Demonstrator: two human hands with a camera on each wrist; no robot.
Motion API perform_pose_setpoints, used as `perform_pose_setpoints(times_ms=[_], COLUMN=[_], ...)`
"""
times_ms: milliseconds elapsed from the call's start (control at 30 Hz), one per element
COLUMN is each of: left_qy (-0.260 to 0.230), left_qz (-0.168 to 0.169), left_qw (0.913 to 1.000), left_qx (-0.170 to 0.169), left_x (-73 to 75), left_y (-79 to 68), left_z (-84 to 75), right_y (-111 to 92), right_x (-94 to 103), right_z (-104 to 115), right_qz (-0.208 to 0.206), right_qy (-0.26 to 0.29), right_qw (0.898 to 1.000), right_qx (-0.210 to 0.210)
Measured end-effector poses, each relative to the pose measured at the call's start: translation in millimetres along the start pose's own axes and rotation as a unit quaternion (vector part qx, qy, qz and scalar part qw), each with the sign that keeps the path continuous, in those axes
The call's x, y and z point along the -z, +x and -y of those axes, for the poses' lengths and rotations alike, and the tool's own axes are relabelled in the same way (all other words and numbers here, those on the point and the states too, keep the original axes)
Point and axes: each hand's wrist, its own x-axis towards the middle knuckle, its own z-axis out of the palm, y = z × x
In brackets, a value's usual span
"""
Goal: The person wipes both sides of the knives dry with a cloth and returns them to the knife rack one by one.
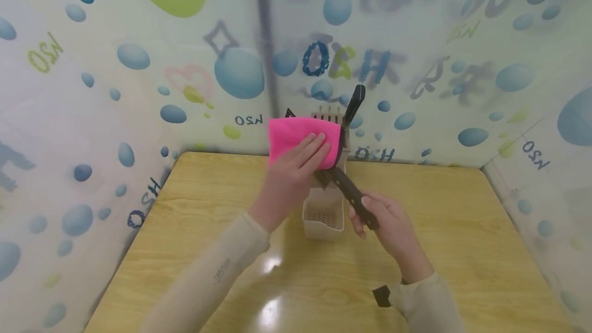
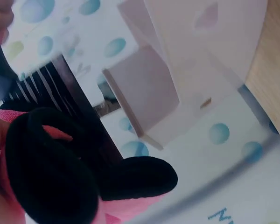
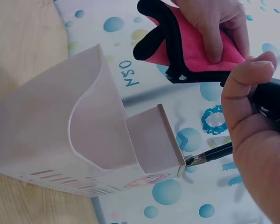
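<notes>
A black turner with slots near its riveted handle (image 1: 353, 197) slants up and left over the table. My right hand (image 1: 388, 220) grips that handle. A folded cloth (image 1: 300, 137), pink on one face and black on the other, wraps over the turner's wide head. My left hand (image 1: 296, 168) holds the cloth against it, fingers laid across the front; its thumb shows on the pink side in the right wrist view. Much of the turner's head (image 2: 70, 88) is hidden under the cloth. Just below and behind both hands stands a pale plastic utensil holder (image 3: 42, 107).
Another utensil with a black handle (image 1: 355, 104) stands in the holder's back part, against the patterned wall (image 1: 416, 107). The holder's front basket (image 1: 324, 230) has small drain holes. A small dark square (image 1: 382, 296) shows beside the right sleeve over the wooden table (image 1: 185, 209).
</notes>
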Motion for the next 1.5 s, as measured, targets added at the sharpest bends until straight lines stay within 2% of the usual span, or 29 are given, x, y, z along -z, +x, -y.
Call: perform_pose_setpoints(times_ms=[233,433,800,1000,1233,1500], left_qy=[-0.001,-0.008,-0.008,-0.004,-0.014,-0.030], left_qz=[-0.005,-0.018,-0.010,-0.015,-0.022,-0.005], left_qw=[0.9997,0.9987,0.9958,0.9965,0.9984,0.9992], left_qx=[-0.022,-0.048,-0.090,-0.082,-0.051,-0.026], left_x=[-1.8,-2.9,-2.1,-3.1,-0.9,2.5], left_y=[-0.5,-3.2,-10.8,-9.4,-4.8,0.1], left_z=[-17.2,-30.8,-44.2,-39.2,-27.8,-17.6], right_y=[1.7,2.9,3.7,3.4,0.9,-1.1], right_x=[1.7,1.6,3.4,2.2,3.2,5.0], right_z=[0.3,2.3,1.8,1.8,1.8,3.1], right_qz=[0.001,-0.011,-0.006,-0.005,0.009,0.015], right_qy=[0.043,0.044,0.054,0.050,0.049,0.046], right_qw=[0.999,0.999,0.998,0.999,0.999,0.999], right_qx=[-0.020,-0.026,-0.016,-0.008,-0.003,-0.011])
